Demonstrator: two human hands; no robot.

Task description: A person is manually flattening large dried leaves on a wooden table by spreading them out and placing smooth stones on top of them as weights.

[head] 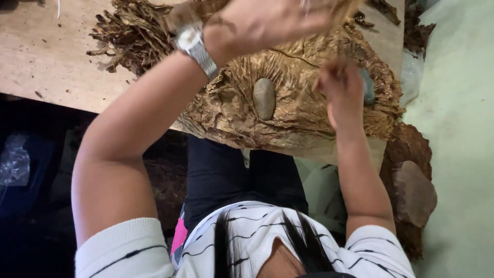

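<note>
Your left hand [267, 20] is raised close to the camera at the top of the view, blurred, with a metal wristwatch [195, 44] on the wrist; it seems to grip a piece of dried brown leaf [337, 7] at its upper edge, though the blur leaves the fingers unclear and you cannot tell how firmly they close. Your right hand [342, 90] sits lower, its fingers curled down onto the stack of flattened leaves [293, 103], touching the top sheet; whether it pinches anything cannot be told.

That stack lies on the near edge of the wooden table [46, 56], slightly overhanging it, with its long axis running across the view from left to right and the leaf veins fanning away from the middle. An oval grey stone [264, 98] rests on the stack between your hands, its long axis pointing away from you toward the table's far side. A second, darker stone [368, 87] is just beside your right hand, mostly hidden by it.

Loose, crumpled leaves [128, 33] are heaped on the table to the left of the stack. More brown leaf scraps [406, 149] lie below the table on your right, on a pale green floor [458, 118].
</note>
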